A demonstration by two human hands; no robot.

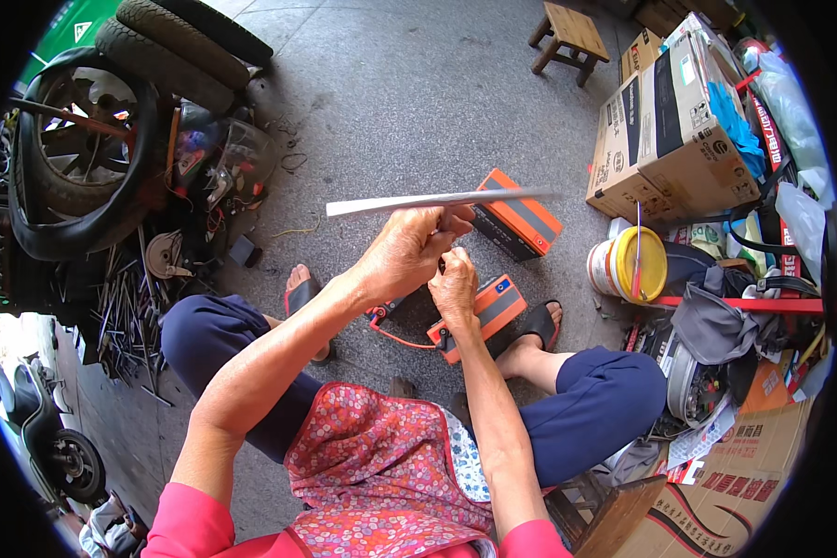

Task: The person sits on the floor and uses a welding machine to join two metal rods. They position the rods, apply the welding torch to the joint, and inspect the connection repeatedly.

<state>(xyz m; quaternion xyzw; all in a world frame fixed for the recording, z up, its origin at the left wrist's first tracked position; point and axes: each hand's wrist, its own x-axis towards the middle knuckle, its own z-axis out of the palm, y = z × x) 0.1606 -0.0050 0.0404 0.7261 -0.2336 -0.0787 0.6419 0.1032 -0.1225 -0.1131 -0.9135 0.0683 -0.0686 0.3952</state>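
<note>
The pale strip (367,205) lies level in the air above the orange batteries (502,312), the left hand (405,246) clamped on it, seemingly to steady it, while the right hand (456,290) bunches just below, though I cannot tell whether it grips anything. The batteries sit near the feet (532,346), probably for easy reach, a red wire (405,340) beside the nearer; bucket (604,265) and cartons (614,177) crowd the right, tyres (163,56) the left.

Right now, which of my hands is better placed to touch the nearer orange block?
Probably your right hand: in this view it is beside the nearer orange block, while your left hand holds the pale strip.
</note>
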